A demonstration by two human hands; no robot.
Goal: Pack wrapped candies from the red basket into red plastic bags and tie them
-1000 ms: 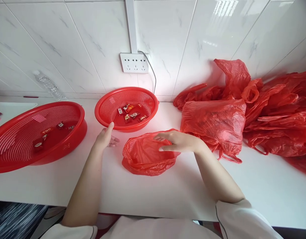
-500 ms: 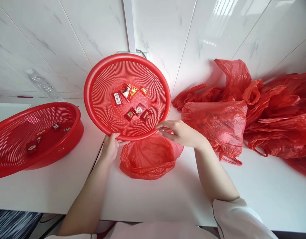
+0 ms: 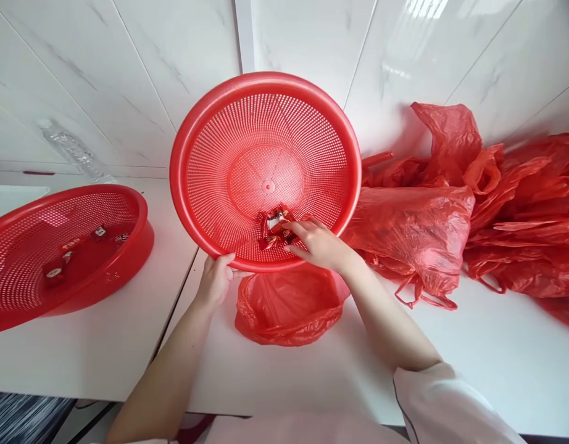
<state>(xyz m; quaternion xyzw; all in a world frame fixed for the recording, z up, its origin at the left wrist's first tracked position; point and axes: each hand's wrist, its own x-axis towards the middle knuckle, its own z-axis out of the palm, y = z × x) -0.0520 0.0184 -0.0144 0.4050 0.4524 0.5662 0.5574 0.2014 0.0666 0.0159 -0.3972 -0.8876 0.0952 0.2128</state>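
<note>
My left hand grips the lower rim of a round red perforated basket, which is tilted up steeply toward me above the counter. Small wrapped candies have slid into a heap at its lower edge. My right hand reaches into the basket with its fingers curled against that heap. Directly under the basket's lower rim, an open red plastic bag stands on the white counter with its mouth up.
A second, larger red basket with a few candies lies on the counter at the left. A pile of red plastic bags fills the right back against the tiled wall. A clear plastic bottle lies at the back left.
My left hand lifted the small basket off the counter and tilted it steeply over the open bag. The candies slid to its lower edge, and my right hand moved from the bag's rim into them.
</note>
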